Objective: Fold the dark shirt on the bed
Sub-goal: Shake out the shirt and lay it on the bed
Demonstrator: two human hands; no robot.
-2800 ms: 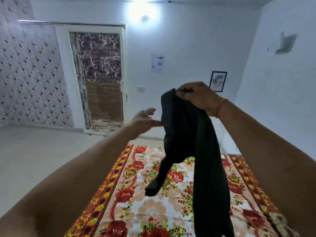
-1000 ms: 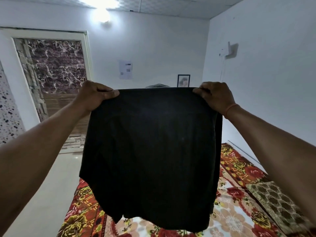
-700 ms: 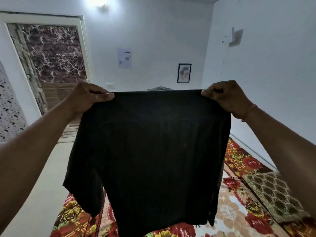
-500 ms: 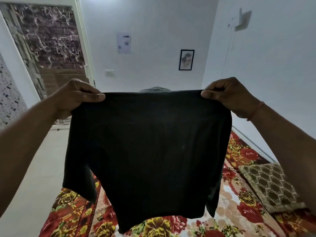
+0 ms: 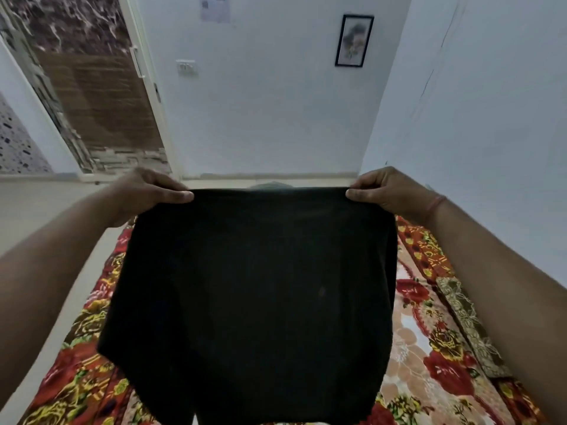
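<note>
Up in the air over the bed [image 5: 429,342], spread wide: the shirt [image 5: 254,296], dark, held out flat between both arms. Left hand [image 5: 144,194] clamped on the top left corner, thumb lying along the upper edge, fingers curled behind the cloth. Right hand [image 5: 389,194] pinching the top right corner the same way, thumb pointing inward, a thin red band [image 5: 437,202] round the wrist. Top edge pulled taut and nearly level between the two grips. Below that, hanging freely, one sleeve jutting out low on the left, the bottom running out of view at the lower edge. Behind it, the bed with its red and yellow floral cover showing on both sides. On the right part of the bed, a brown patterned pillow [image 5: 469,320], lying near the wall. Beyond the top edge, just a sliver of something grey-green peeking over, too little to tell what. Further back, a white wall with a framed picture [image 5: 353,40], a switch [image 5: 186,66], and a door [image 5: 92,87] on the left.
</note>
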